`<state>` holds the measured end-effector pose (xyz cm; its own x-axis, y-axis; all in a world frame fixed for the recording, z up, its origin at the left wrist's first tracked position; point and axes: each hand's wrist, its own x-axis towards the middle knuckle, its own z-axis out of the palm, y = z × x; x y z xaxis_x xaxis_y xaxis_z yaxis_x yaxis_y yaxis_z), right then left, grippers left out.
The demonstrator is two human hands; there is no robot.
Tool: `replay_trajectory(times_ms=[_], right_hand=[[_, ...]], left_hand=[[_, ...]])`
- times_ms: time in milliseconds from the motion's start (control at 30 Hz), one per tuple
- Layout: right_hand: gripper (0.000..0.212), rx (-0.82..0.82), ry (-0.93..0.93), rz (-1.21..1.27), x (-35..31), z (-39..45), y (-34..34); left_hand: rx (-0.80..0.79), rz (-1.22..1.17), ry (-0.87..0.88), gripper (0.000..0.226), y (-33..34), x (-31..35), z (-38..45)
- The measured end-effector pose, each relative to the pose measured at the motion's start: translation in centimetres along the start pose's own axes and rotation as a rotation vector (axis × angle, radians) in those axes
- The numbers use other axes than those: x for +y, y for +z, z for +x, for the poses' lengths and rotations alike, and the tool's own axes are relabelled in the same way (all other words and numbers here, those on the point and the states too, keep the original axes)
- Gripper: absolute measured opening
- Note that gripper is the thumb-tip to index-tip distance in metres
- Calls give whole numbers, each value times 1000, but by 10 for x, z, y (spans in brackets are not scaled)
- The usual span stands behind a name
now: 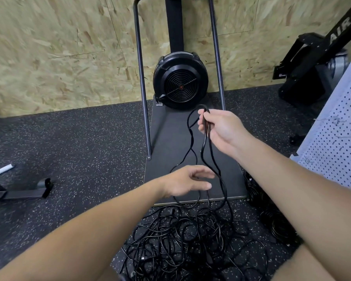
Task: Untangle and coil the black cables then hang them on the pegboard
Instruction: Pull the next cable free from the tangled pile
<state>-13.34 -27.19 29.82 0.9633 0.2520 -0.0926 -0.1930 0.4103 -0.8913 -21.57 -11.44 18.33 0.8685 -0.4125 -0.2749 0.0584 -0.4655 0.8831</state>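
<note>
While the right hand (221, 128) is pinching a raised loop of thin black cable (206, 126) between curled fingers, the left hand (185, 182) is hovering lower with fingers relaxed and spread, touching dangling strands above the tangled black cable pile (182, 240) on the near speckled rubber floor (79, 149).

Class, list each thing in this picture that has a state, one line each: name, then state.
right hand: raised, fingers pinching a loop of cable
held cable: lifted, strands hanging down to the pile
left hand: open, fingers spread beside the hanging strands
cable pile: tangled on the floor
coiled cables: lying by the pegboard
pegboard: no cable seen on it
</note>
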Motion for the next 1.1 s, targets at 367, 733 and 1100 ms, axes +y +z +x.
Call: replay_trajectory(times_ms=[367, 733, 1100], right_hand=[[21, -36, 50, 66, 14, 1, 4], [36, -110, -33, -1203, 41, 4, -29], [9, -532, 393, -779, 64, -32, -21]], left_hand=[[197, -36, 94, 19, 26, 0, 13], [498, -372, 59, 22, -27, 26, 17], [654, -515, 165, 20, -77, 45, 6]])
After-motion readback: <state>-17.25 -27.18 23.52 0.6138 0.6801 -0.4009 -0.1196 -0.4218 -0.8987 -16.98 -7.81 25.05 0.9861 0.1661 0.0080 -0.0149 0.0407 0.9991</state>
